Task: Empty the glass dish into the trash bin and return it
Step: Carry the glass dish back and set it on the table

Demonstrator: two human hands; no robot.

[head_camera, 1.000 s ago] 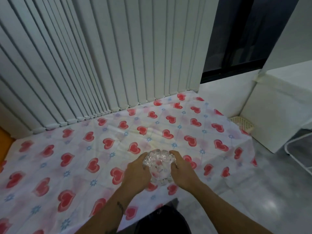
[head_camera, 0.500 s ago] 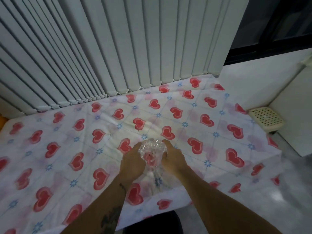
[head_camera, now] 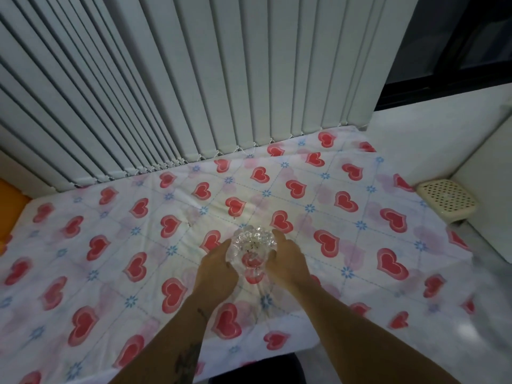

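A heart-print cloth (head_camera: pixel 360 245) covers the bench, vertical blinds (head_camera: pixel 194 79) along its far edge. Near the front edge stands a clear faceted dish (head_camera: pixel 253 246), left hand (head_camera: pixel 217 268) and right hand (head_camera: pixel 288 263) cupping its sides.

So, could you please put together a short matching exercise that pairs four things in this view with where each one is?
Things:
1. glass dish
2. perforated cream basket
3. vertical blinds
4. orange object

Places:
A. at the far left edge of the view
B. between the left hand and right hand, over the heart-print cloth
C. along the far edge of the cloth
D. off the cloth's right side

Pairs: 1-B, 2-D, 3-C, 4-A
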